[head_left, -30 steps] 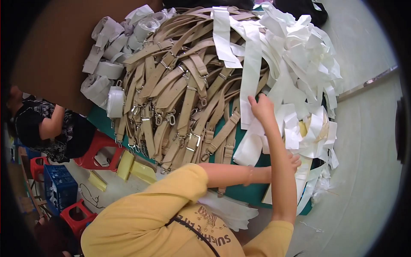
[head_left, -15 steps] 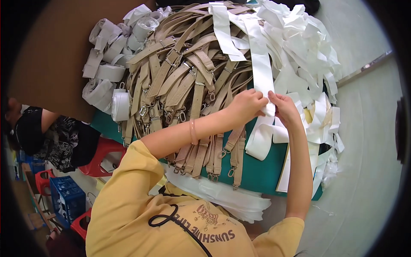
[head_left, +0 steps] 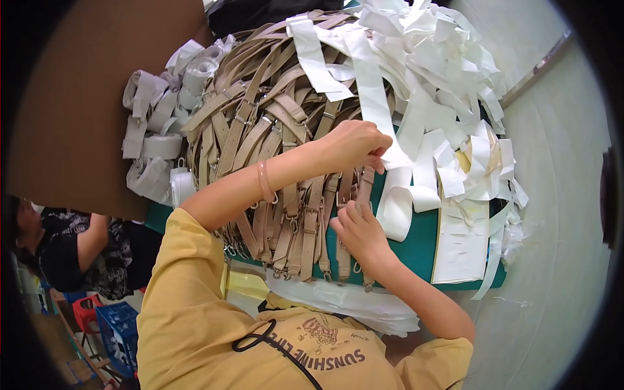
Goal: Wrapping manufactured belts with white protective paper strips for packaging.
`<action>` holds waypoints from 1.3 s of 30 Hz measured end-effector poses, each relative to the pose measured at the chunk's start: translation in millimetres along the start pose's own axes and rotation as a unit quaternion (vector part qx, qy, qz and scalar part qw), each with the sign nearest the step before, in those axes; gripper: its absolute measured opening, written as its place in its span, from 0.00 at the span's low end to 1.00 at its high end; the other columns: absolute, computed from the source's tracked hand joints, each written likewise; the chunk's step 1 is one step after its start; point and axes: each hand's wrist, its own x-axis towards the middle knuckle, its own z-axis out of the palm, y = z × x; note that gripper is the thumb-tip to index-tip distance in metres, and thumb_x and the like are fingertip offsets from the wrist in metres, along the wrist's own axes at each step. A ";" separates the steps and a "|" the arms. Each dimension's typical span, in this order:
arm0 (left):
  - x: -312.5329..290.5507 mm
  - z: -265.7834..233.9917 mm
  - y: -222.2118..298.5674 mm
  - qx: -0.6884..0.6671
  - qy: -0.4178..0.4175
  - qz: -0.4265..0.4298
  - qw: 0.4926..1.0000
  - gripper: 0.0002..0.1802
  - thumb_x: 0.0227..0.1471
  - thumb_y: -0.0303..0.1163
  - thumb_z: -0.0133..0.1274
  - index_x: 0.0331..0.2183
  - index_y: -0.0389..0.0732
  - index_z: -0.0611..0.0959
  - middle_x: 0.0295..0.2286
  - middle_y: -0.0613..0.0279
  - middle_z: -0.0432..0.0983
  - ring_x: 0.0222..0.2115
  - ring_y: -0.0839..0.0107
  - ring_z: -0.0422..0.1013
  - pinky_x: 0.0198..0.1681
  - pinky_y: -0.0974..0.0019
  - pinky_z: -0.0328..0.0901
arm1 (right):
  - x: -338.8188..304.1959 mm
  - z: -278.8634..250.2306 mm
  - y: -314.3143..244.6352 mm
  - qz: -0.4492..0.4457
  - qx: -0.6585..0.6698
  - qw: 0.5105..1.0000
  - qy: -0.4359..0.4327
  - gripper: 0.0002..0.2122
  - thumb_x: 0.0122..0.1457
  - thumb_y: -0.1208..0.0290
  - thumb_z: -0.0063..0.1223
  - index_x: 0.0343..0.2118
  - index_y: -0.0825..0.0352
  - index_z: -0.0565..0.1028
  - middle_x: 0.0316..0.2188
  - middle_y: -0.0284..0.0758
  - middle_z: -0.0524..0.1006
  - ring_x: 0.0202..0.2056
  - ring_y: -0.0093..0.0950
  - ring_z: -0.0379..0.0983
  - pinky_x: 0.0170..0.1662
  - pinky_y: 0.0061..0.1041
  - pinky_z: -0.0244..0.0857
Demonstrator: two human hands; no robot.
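Note:
My left hand [head_left: 359, 144] is closed above the front of a heap of beige straps [head_left: 286, 140] with metal buckles and snap hooks. Its fingertips point down beside a white paper strip [head_left: 369, 84] and a strap's upper end; what they pinch, if anything, is hidden. Lower down, my right hand [head_left: 363, 239] has its fingers bent over one beige strap [head_left: 365, 187] lying lengthwise toward me. The strap shows above and below the fingers. A loose curl of white strip [head_left: 396, 218] lies on the green tabletop to the right of that hand.
White paper rolls [head_left: 162, 146] are stacked left of the straps. Crumpled white strips [head_left: 435, 58] pile up at the back right, and a white pad [head_left: 461, 244] lies at the right edge. A co-worker [head_left: 78, 250] sits at far left, near a blue crate [head_left: 118, 331].
My right hand has left the white strip and moved down and left onto a beige strap. My left hand has shifted slightly left and up. The view has turned a little.

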 end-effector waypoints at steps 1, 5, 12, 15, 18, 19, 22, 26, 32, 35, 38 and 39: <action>2.1 1.2 -0.6 -0.011 -0.005 0.037 0.999 0.14 0.41 0.37 0.63 0.23 0.40 0.75 0.21 0.63 0.73 0.31 0.61 0.71 0.31 0.58 0.65 | 0.1 1.1 1.2 -0.001 -0.030 0.999 -0.023 0.06 0.46 0.74 0.52 0.29 0.66 0.72 0.34 0.35 0.71 0.46 0.33 0.66 0.51 0.33 0.59; 5.3 16.0 -11.2 -0.049 -0.018 0.103 0.993 0.14 0.44 0.36 0.62 0.23 0.40 0.74 0.22 0.64 0.71 0.36 0.61 0.68 0.35 0.60 0.64 | -22.3 -20.7 13.3 -0.032 0.151 0.987 0.038 0.06 0.46 0.75 0.53 0.29 0.66 0.71 0.30 0.34 0.71 0.40 0.31 0.68 0.48 0.31 0.61; 6.4 18.3 -11.4 -0.146 -0.030 -0.023 0.989 0.08 0.44 0.22 0.57 0.28 0.32 0.75 0.22 0.54 0.74 0.24 0.55 0.72 0.30 0.63 0.66 | -148.3 -109.7 -30.6 0.041 0.804 0.555 0.208 0.08 0.57 0.71 0.50 0.24 0.69 0.74 0.21 0.34 0.73 0.22 0.27 0.68 0.25 0.23 0.59; 10.4 8.6 -9.5 -0.102 -0.029 -0.006 0.994 0.08 0.43 0.23 0.59 0.31 0.34 0.82 0.23 0.54 0.74 0.25 0.58 0.72 0.30 0.62 0.65 | -220.9 -94.5 -33.9 0.001 0.862 0.499 0.090 0.08 0.61 0.67 0.49 0.35 0.65 0.77 0.26 0.38 0.74 0.24 0.29 0.71 0.26 0.23 0.63; 11.0 -2.8 12.7 -0.078 -0.072 -0.003 0.994 0.06 0.41 0.24 0.60 0.26 0.34 0.81 0.24 0.50 0.74 0.28 0.53 0.73 0.33 0.58 0.66 | -245.3 -69.9 -55.5 0.154 0.878 0.402 -0.211 0.11 0.63 0.66 0.46 0.38 0.69 0.75 0.26 0.33 0.75 0.26 0.21 0.70 0.29 0.22 0.64; 10.4 -2.7 17.3 -0.076 -0.078 -0.001 0.994 0.06 0.41 0.24 0.60 0.26 0.34 0.81 0.24 0.50 0.74 0.28 0.53 0.73 0.33 0.58 0.66 | -233.0 -66.1 -67.4 0.233 0.840 0.411 -0.266 0.12 0.63 0.65 0.47 0.42 0.68 0.74 0.28 0.32 0.75 0.27 0.19 0.70 0.31 0.22 0.66; -3.3 -6.1 29.5 -0.089 -0.076 0.007 0.993 0.07 0.42 0.27 0.61 0.25 0.34 0.80 0.24 0.51 0.71 0.26 0.55 0.71 0.33 0.58 0.65 | -171.4 -56.5 -72.6 0.290 0.694 0.658 -0.034 0.10 0.59 0.71 0.49 0.42 0.68 0.73 0.35 0.35 0.75 0.32 0.23 0.72 0.36 0.22 0.66; -30.9 -9.8 43.1 -0.092 -0.015 0.023 0.995 0.09 0.43 0.28 0.63 0.22 0.35 0.79 0.23 0.57 0.70 0.24 0.63 0.70 0.28 0.63 0.64 | -77.8 -38.2 -17.5 0.468 0.440 0.741 0.194 0.12 0.55 0.68 0.56 0.37 0.71 0.73 0.32 0.40 0.73 0.36 0.34 0.73 0.40 0.31 0.66; -46.9 -20.7 58.2 -0.100 0.026 -0.011 0.995 0.12 0.37 0.26 0.67 0.20 0.35 0.77 0.22 0.62 0.69 0.22 0.71 0.68 0.24 0.69 0.63 | -2.9 15.5 11.0 0.519 0.269 0.808 0.070 0.19 0.49 0.64 0.64 0.36 0.74 0.71 0.36 0.50 0.74 0.41 0.43 0.72 0.40 0.40 0.66; -43.4 -25.5 52.6 -0.097 0.124 -0.035 0.987 0.15 0.36 0.28 0.68 0.19 0.35 0.76 0.20 0.63 0.68 0.20 0.74 0.65 0.23 0.70 0.61 | -8.2 31.1 20.3 0.546 0.232 0.804 0.036 0.22 0.45 0.63 0.66 0.36 0.74 0.70 0.35 0.50 0.73 0.40 0.46 0.71 0.41 0.41 0.66; -38.6 -48.5 37.1 -0.120 0.181 -0.106 0.970 0.21 0.36 0.31 0.70 0.17 0.35 0.71 0.19 0.67 0.65 0.20 0.79 0.59 0.22 0.72 0.57 | -26.9 18.7 22.3 0.500 0.307 0.805 -0.090 0.24 0.43 0.65 0.68 0.39 0.72 0.68 0.35 0.47 0.74 0.40 0.48 0.70 0.42 0.43 0.65; -40.1 -51.4 30.1 -0.159 0.197 -0.135 0.958 0.23 0.35 0.31 0.70 0.16 0.35 0.69 0.19 0.68 0.64 0.20 0.80 0.57 0.22 0.73 0.55 | -36.3 15.1 11.1 0.523 0.253 0.813 -0.025 0.25 0.44 0.64 0.68 0.40 0.71 0.67 0.33 0.48 0.75 0.39 0.49 0.71 0.41 0.44 0.65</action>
